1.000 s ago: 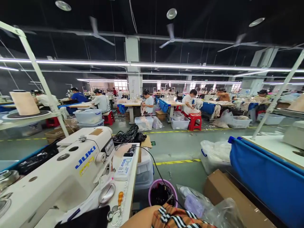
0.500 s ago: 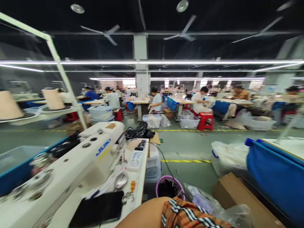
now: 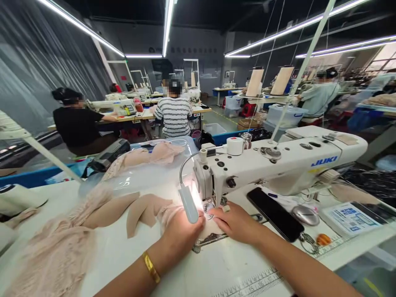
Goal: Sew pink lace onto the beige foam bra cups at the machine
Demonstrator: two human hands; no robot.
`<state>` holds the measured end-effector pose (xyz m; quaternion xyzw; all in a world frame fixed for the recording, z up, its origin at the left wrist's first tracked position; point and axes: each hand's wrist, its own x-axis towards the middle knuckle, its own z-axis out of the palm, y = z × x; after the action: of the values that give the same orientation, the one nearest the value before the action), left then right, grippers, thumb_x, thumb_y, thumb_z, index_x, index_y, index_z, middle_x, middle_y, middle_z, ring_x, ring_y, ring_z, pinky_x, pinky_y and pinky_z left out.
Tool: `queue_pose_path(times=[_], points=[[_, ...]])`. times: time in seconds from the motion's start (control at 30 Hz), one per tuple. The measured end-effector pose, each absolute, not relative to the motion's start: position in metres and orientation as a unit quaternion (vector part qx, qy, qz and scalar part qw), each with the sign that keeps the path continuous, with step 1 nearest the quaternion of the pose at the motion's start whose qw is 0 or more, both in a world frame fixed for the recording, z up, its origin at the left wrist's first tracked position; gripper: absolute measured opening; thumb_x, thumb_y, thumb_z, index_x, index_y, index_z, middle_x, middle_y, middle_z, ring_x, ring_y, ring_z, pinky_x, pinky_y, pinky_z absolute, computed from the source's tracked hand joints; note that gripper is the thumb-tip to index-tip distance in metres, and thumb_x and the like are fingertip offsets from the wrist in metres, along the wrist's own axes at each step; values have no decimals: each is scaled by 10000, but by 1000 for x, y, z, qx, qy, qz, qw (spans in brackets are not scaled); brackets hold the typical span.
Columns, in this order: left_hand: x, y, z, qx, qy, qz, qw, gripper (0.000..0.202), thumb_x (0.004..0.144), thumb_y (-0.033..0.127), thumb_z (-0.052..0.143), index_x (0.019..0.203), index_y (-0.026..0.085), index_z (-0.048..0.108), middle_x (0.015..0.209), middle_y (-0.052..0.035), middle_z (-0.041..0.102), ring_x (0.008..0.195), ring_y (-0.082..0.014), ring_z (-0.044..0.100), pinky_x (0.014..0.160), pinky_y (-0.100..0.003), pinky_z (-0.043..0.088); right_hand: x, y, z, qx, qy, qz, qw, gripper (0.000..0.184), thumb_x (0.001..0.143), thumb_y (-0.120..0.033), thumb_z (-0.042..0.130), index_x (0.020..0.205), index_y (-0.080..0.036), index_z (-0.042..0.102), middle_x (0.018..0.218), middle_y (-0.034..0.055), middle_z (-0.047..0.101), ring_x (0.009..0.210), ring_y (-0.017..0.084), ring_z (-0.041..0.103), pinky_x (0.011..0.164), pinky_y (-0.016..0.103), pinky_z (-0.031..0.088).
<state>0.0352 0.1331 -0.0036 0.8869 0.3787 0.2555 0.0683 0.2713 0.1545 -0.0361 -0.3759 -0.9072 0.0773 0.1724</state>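
Note:
A white JUKI sewing machine (image 3: pixel 287 154) stands on the table, a small gooseneck lamp (image 3: pixel 189 204) lighting its needle area. My left hand (image 3: pixel 182 231), with a gold bracelet (image 3: pixel 151 267) on the wrist, is closed on pale pink lace fabric (image 3: pixel 168 212) just left of the presser foot (image 3: pixel 209 209). Right beside the foot, my right hand (image 3: pixel 239 222) has its fingers pressed together at the needle; what lies between them is too small to make out. Beige cut fabric pieces (image 3: pixel 145 212) and a gathered lace heap (image 3: pixel 58 251) lie to the left.
Right of my hands lie a black phone (image 3: pixel 275 212), a silver oval object (image 3: pixel 305 215), an orange item (image 3: pixel 323 239) and a flat labelled box (image 3: pixel 351 218). A printed ruler (image 3: pixel 256 284) runs along the front edge. Co-workers (image 3: pixel 173 109) sit at tables ahead.
My view has swung left from the aisle and now faces the machine's needle end. Both hands have come into view there, the left one on lace fabric.

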Motion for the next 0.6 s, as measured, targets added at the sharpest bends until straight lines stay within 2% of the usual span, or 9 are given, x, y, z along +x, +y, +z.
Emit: queue_pose_path(times=[0.23,0.37,0.5,0.53,0.6], points=[[48,133,1,784,507,268,237,361,1020,309,395,701,221,541,709,-15,650,687,-199,622,656,-318,545,267,150,-31,-379,-904,79,180,234,981,-159,482,1092,-226,677,882,45,654,816,226,538,731,310,422],[43,137,-9,824,480,247,171,314,1017,264,401,773,214,593,758,-42,673,746,-220,646,722,-356,558,267,148,-28,-385,-901,85,184,222,986,-161,483,1081,-236,669,891,37,660,821,226,542,728,307,428],[38,144,-19,854,454,230,105,127,914,212,546,886,191,668,898,-101,707,946,-317,666,882,-493,525,266,147,-29,-390,-899,82,181,224,993,-156,470,1072,-236,664,889,37,656,806,221,547,713,299,421],[38,145,-18,851,457,233,108,111,902,213,563,891,190,672,908,-103,705,953,-324,660,885,-502,516,266,147,-31,-392,-899,80,180,229,996,-158,463,1075,-236,663,889,39,655,808,222,551,709,299,419],[41,143,-14,840,468,244,123,143,928,224,537,864,193,661,875,-83,693,882,-289,653,836,-452,523,267,148,-35,-396,-898,75,177,238,999,-168,454,1086,-238,664,880,44,654,811,230,560,703,303,419]])
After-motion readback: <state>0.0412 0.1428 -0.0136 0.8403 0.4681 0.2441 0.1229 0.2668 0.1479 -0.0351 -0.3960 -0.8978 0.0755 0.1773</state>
